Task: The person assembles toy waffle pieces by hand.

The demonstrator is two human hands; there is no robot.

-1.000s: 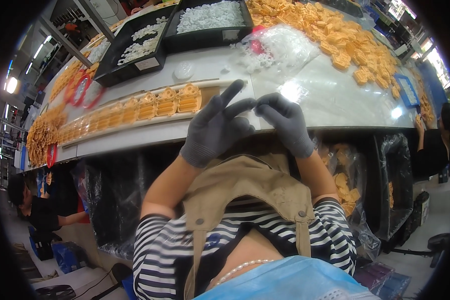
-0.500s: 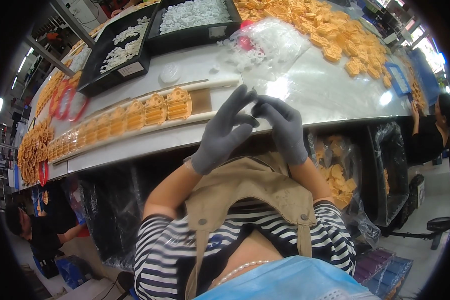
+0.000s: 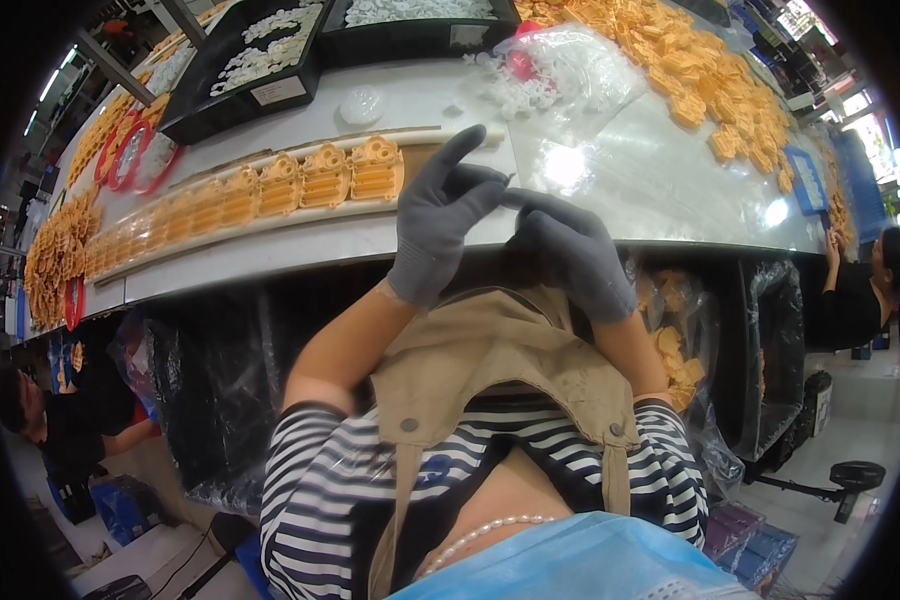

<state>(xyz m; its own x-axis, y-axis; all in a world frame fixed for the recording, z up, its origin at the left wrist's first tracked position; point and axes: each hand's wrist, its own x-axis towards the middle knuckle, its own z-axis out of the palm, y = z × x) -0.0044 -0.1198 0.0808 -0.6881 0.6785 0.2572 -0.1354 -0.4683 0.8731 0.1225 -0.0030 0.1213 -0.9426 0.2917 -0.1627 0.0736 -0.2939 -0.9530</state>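
Observation:
Both my hands wear grey gloves and meet over the near edge of the work table point(image 3: 670, 205). My left hand point(image 3: 442, 215) has its index finger raised, while its thumb and other fingers close together toward the right hand. My right hand point(image 3: 570, 245) is closed, with its fingertips touching those of the left. Whatever lies in either pinch is too small or hidden to make out. Left of my hands, a row of orange moulded plastic parts point(image 3: 325, 176) lies between two white rails point(image 3: 270, 222), the nearest things to my left hand.
Black trays point(image 3: 288, 90) of small white parts stand at the back. A clear bag point(image 3: 585, 75) with white pieces lies beside a heap of orange parts point(image 3: 710, 85). Lined bins point(image 3: 770, 350) sit below the table edge. Co-workers are at far left and right.
My left index finger has lifted away from the right fingertips. My right hand has dropped slightly nearer my body and curled more. The whole view has shifted a little.

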